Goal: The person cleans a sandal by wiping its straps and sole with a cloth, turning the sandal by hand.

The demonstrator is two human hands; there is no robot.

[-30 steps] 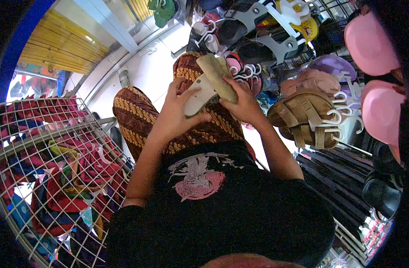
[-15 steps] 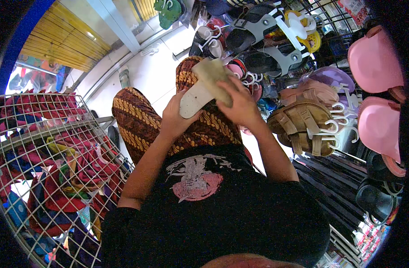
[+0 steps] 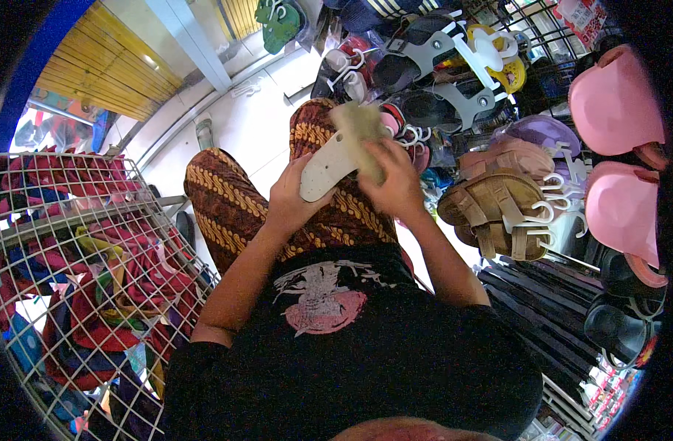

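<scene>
Over my lap, my left hand [image 3: 288,197] is closed round the heel end of a white flip-flop sole [image 3: 324,173], which has small dark holes and no visible straps. The sole tilts up and to the right. My right hand [image 3: 396,181] grips a yellowish-beige cloth [image 3: 361,131], its fingers bent over the right side. That cloth lies across the sole's far end and hides part of it. Its upper edge is smeared by motion, so I cannot make out its exact material.
At my left stands a white wire basket [image 3: 94,257] of colourful items. On the right hang brown sandals [image 3: 498,209], pink shoes [image 3: 617,110] and grey-strapped black sandals [image 3: 424,66] on white hangers. White floor tiles [image 3: 259,140] show beyond my knees.
The cloth has shifted slightly along the sole and turned more upright, showing a hole near the sole's far end. Both hands keep their hold.
</scene>
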